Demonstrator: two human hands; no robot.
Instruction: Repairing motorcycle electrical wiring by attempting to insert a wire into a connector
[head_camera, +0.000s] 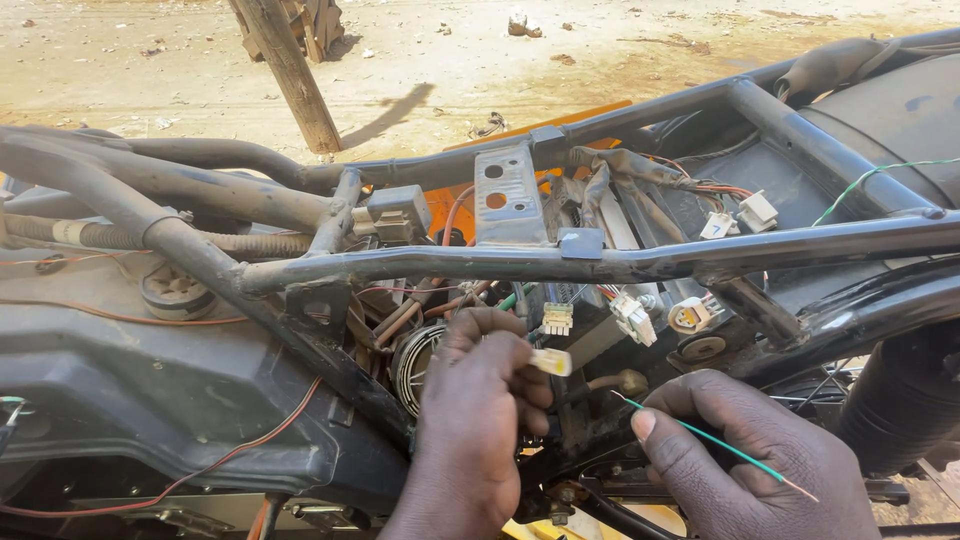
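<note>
Left hand (478, 420) curled nearly shut, fingers and thumb pinched on a small pale plastic plug (551, 361), held just below the frame's lower bar. Right hand (745, 455) closed loosely, thumb pressed against bent fingers, nipping a thin green wire (715, 441); bare tip aimed up and left toward the plug, not touching it, the other end trailing down past the knuckles. Just above the left fingers, a small ribbed white connector (557, 318); further right, two more white connectors (633, 318) and (691, 315) hanging on short coloured leads. Behind the left hand, a round coil of wound wire (410, 362), partly hidden. Across the middle, a dark tube frame (640, 262) of a stripped motorcycle, with a grey drilled metal plate (509, 196) standing on it and a grey boxy block (397, 213) to its left. Up right, two more white connectors (740, 217) beside a taped bundle of wires (620, 165). Far left, a dark plastic housing (120, 370) crossed by a thin orange wire (150, 319). Beyond, sandy ground (180, 60) and a leaning wooden post (290, 70).
</note>
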